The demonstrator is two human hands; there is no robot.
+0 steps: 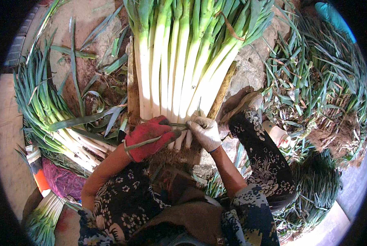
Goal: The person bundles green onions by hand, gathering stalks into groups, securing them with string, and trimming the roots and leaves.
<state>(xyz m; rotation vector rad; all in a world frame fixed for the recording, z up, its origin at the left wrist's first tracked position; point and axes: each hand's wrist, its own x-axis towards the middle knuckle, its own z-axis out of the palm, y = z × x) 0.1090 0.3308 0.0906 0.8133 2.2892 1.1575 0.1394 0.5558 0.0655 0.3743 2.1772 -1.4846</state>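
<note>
A thick bundle of Welsh onions (178, 73) lies before me, white stalks toward me and green leaves pointing away. My left hand (149, 138), in a red glove, presses at the root end and grips a green tie strip (178, 124). Part of that strip trails across the back of the red glove. Opposite it, my right hand (204, 132), in a white glove, pinches the strip close to the stalks; a short end sticks up above the fingers. Roots hang just below both hands. Wooden side pieces (133, 83) flank the bundle; the gloves hide part of the strip.
Loose onions (63, 132) lie at the left, near cut leaves (109, 67). Unpeeled onions with roots (328, 123) are heaped at the right, beside a white container (275, 133). Purple twine (62, 178) and a smaller onion bundle (46, 215) sit at the lower left.
</note>
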